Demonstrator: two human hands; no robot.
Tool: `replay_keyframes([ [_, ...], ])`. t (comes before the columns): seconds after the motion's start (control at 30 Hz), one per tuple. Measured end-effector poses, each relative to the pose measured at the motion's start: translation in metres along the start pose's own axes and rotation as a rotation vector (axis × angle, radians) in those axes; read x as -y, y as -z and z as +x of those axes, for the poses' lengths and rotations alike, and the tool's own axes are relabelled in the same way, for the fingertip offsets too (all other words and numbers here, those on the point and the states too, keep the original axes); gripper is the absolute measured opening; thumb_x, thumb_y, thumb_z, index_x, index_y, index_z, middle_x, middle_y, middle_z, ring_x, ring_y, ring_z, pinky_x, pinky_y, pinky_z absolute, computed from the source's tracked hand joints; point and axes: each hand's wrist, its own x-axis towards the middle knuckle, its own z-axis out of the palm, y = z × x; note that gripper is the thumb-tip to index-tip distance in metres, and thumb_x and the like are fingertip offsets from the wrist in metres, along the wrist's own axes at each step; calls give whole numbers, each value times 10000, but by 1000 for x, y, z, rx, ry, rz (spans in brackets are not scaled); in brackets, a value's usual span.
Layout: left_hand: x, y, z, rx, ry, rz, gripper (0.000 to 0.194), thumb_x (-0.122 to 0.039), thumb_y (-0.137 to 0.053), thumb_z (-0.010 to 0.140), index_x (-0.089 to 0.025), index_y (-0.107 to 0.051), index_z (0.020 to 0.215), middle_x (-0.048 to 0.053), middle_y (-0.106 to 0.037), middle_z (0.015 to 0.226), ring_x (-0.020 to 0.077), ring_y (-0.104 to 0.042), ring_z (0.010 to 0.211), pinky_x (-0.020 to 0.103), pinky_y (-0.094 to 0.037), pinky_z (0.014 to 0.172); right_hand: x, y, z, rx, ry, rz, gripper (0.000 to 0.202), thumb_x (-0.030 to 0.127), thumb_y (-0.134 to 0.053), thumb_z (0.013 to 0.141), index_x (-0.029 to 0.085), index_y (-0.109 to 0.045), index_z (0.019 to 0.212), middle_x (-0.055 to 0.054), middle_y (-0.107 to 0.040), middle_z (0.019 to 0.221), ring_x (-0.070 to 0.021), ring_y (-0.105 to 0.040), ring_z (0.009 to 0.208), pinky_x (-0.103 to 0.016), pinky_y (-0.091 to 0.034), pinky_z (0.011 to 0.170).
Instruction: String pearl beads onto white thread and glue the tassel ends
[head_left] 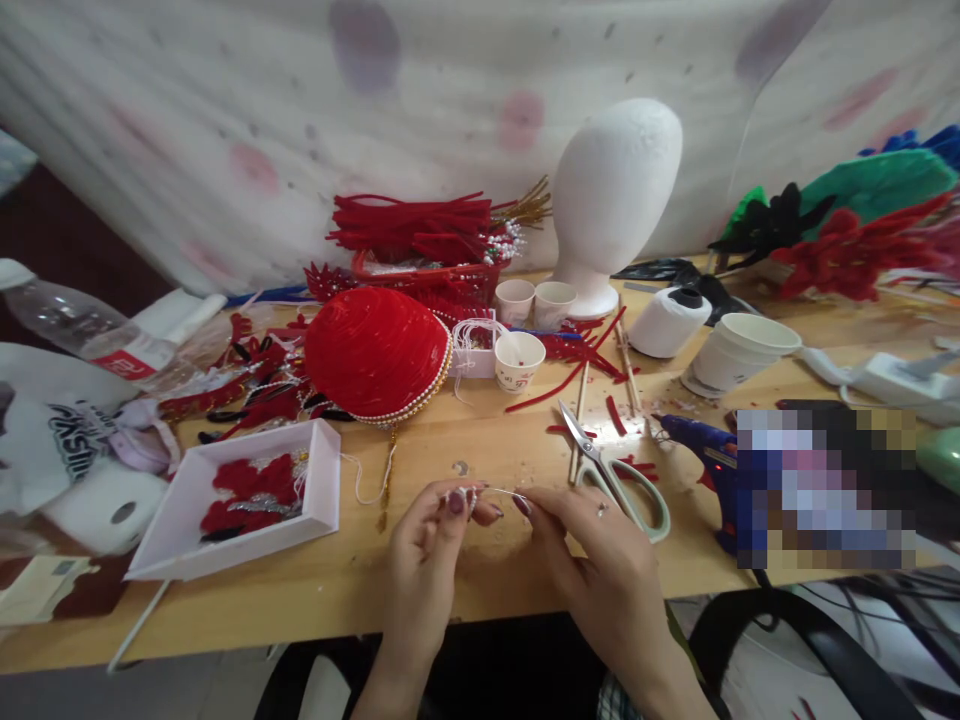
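Between thumb and fingers, my left hand (pixel 426 565) pinches a short string of small pearl-like beads (pixel 471 497). A thin pale strand (pixel 498 490), thread or wire, runs from the beads to the closed fingertips of my right hand (pixel 604 565), which grip its other end. Both hands are just above the front of the wooden table. Beyond my right hand lie silver scissors (pixel 616 475) with pale green handles. A red domed cap (pixel 375 352) with a beaded rim sits behind my left hand. To the left, a white box (pixel 315 500) holds red fuzzy pieces and a silver ornament.
A white foam head (pixel 619 190) stands at the back, near paper cups (pixel 520 375) and a white thread cone (pixel 667 325). On the right is a blue glue gun (pixel 701 450) beside a pixelated patch. Red pipe cleaners (pixel 420 225) fill a basket behind the cap.
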Motion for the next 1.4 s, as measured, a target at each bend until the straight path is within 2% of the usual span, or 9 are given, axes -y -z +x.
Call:
replay_keyframes([
  [0.1,3,-1,0,-42,-22,9,451,-612,-626,888,-189,-783,890,93,-778,957,244,-700,986,366,-516,973,-5,4,-1,-24,-5,-20,97,102,-604,954,162,-680,943,-20,-682,691,-158,-603,615,-282,-467,606],
  [0.23,2,-3,1,-79,-50,22,366,-544,-687,874,-203,-792,956,98,-768,1072,260,-675,1099,361,-498,1012,-9,5,-1,-63,17,-55,97,103,-625,947,175,-689,960,12,-610,610,-149,-549,564,-275,-435,560],
  [0.43,-6,-10,5,-56,-170,39,194,-399,-781,825,-206,-790,812,72,-750,907,222,-695,941,330,-563,893,-10,0,-3,-74,94,-3,203,31,-628,922,166,-668,1069,-16,-703,692,-152,-587,602,-291,-471,599],
  [0.77,-8,-1,6,-27,-449,290,116,-180,-727,860,-273,-791,836,27,-747,877,202,-689,874,319,-557,857,-1,10,-4,-40,31,77,157,40,-626,904,182,-669,955,4,-625,633,-140,-542,552,-280,-428,551],
  [0.93,-8,6,10,19,-591,396,199,-123,-707,862,-298,-802,858,11,-773,840,203,-695,822,411,-473,1021,2,14,-6,13,-66,131,120,103,-611,925,196,-662,869,27,-557,588,-125,-512,506,-257,-394,496],
  [1.0,-11,8,12,51,-567,404,158,-151,-738,844,-293,-806,841,20,-789,835,220,-707,831,438,-457,1048,3,14,-5,19,-77,125,116,118,-616,924,198,-657,852,26,-573,594,-125,-526,510,-255,-407,501],
  [1.1,-15,11,13,68,-370,340,102,-266,-783,820,-270,-816,917,67,-811,963,265,-718,981,431,-494,1025,3,13,1,-16,-51,94,113,120,-621,926,199,-669,862,32,-579,586,-125,-535,508,-258,-416,512],
  [1.2,-15,15,13,75,-188,231,266,-392,-772,831,-246,-798,1053,98,-788,1134,279,-692,1133,398,-510,1027,2,14,10,-81,-19,39,103,119,-632,928,192,-695,893,21,-624,604,-129,-562,520,-265,-433,533],
  [1.4,-14,22,26,123,-127,-78,537,-628,-543,929,-184,-770,1128,135,-739,1263,272,-620,1282,427,-391,1169,10,26,31,-177,38,-36,108,151,-636,936,182,-723,880,1,-695,637,-138,-608,539,-275,-458,563],
])
